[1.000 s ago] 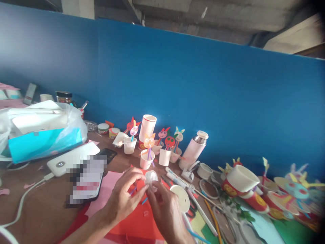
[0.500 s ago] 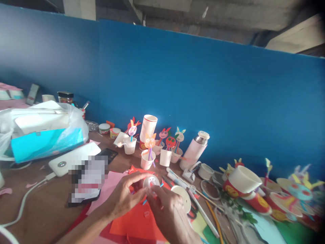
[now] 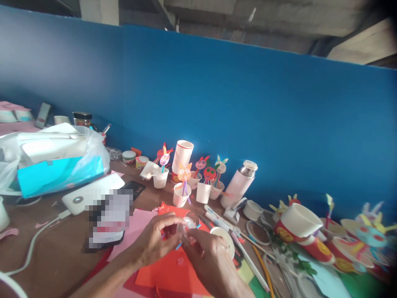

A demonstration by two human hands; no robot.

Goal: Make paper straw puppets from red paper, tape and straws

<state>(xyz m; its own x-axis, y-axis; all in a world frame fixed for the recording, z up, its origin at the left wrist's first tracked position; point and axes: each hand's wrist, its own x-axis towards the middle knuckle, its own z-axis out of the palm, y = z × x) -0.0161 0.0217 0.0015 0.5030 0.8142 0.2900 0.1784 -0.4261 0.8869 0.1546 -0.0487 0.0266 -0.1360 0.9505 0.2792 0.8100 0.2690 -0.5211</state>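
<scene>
Both hands meet over the orange paper (image 3: 169, 275) at the front of the table. My left hand (image 3: 159, 236) curls thumb and fingers around a small see-through round piece (image 3: 186, 227) that looks like a roll of clear tape. From the other side my right hand (image 3: 207, 250) pinches at its near edge, hiding part of it. A thin blue stick (image 3: 179, 246) shows beneath the fingers; I cannot tell which hand has hold of it. Just right of my right hand lies a pale round disc (image 3: 222, 241), with scissors (image 3: 237, 258) partly under it.
Paper cups with paper-face figures, one an orange face (image 3: 185, 171), stand behind the hands. A white flask (image 3: 237, 186) is beside them. At left lie a power bank (image 3: 93, 193), a phone (image 3: 110, 223) and a plastic bag (image 3: 96, 145). Pens, rings and more cups (image 3: 299, 221) crowd the right.
The round piece has tilted between my fingers, its face showing less. My hands stay close together. The whole view has shifted slightly.
</scene>
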